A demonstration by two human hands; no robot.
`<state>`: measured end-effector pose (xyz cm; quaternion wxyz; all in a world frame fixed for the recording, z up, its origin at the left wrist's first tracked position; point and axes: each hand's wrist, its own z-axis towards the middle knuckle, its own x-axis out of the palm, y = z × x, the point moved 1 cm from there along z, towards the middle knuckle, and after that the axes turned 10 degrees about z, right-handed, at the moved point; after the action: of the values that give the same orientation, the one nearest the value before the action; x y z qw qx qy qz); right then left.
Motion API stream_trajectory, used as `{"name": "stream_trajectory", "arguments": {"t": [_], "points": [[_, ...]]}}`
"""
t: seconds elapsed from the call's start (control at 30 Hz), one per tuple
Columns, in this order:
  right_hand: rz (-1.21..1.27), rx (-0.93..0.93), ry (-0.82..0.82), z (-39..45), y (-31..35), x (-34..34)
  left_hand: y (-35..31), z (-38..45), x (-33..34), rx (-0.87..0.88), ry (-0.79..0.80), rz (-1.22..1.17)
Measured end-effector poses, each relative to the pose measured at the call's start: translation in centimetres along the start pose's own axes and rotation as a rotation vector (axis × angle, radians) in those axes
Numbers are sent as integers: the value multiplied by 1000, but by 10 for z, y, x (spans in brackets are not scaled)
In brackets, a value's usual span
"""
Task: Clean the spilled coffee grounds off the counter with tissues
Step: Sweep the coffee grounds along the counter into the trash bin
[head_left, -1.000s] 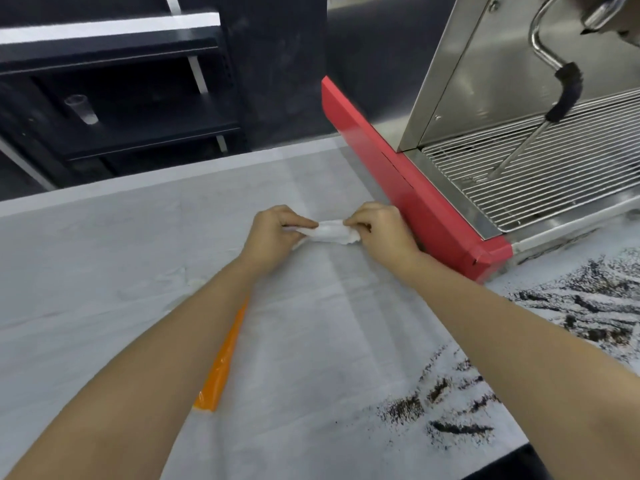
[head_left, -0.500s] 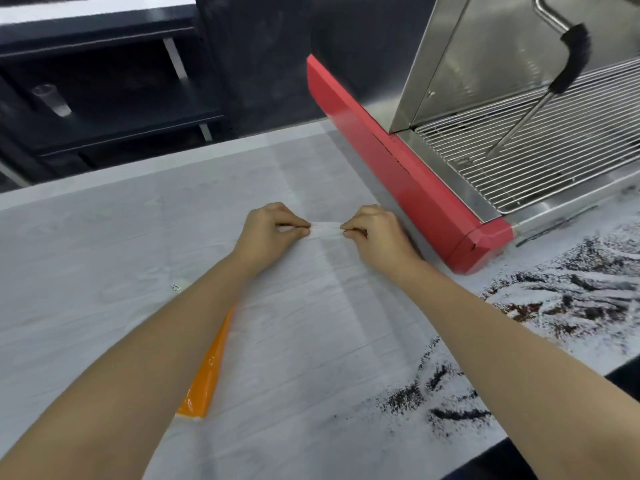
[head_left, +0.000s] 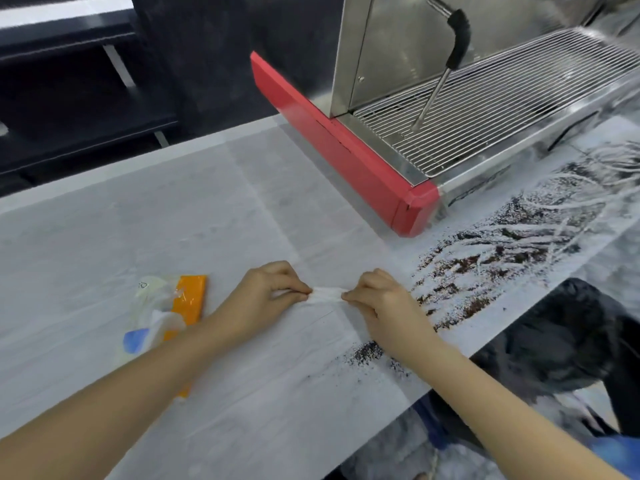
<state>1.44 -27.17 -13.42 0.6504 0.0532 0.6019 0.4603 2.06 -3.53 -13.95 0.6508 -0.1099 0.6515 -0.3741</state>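
A white tissue (head_left: 327, 293) is stretched between my two hands low over the pale counter (head_left: 173, 220). My left hand (head_left: 266, 292) pinches its left end and my right hand (head_left: 384, 303) pinches its right end. Dark coffee grounds (head_left: 502, 244) are smeared across the counter to the right of my right hand, running along the front of the espresso machine. A smaller patch of grounds (head_left: 367, 351) lies under my right wrist near the counter's front edge.
An orange and white tissue packet (head_left: 166, 306) lies on the counter left of my left hand. A red and steel espresso machine (head_left: 346, 147) with a drip grate and a steam wand (head_left: 446, 71) stands at the back right. A black bin bag (head_left: 568, 337) sits below the counter edge.
My hands, still holding the tissue, have moved nearer to the counter's front edge and closer to the grounds. The view has swung, so the tissue packet and the bin bag now show.
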Motion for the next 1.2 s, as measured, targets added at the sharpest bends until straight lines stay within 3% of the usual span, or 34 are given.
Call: {"name": "stream_trajectory", "arguments": {"t": [0.13, 0.33, 0.43, 0.57, 0.73, 1.03, 1.2], "points": [[39, 108, -93, -21, 2, -7, -11, 13, 4, 121, 70, 36], [89, 338, -526, 4, -12, -35, -20, 119, 9, 168, 32, -29], [80, 423, -609, 14, -27, -35, -18, 156, 23, 151, 62, -66], [0, 422, -534, 19, -49, -36, -12, 170, 34, 119, 77, -141], [-72, 335, -335, 19, -54, -42, -10, 155, 37, 178, 77, -73], [-44, 117, -57, -39, -32, -43, -37, 42, 44, 176, 13, -28], [15, 5, 76, -59, -29, -50, -61, -10, 54, 73, -57, 8]]}}
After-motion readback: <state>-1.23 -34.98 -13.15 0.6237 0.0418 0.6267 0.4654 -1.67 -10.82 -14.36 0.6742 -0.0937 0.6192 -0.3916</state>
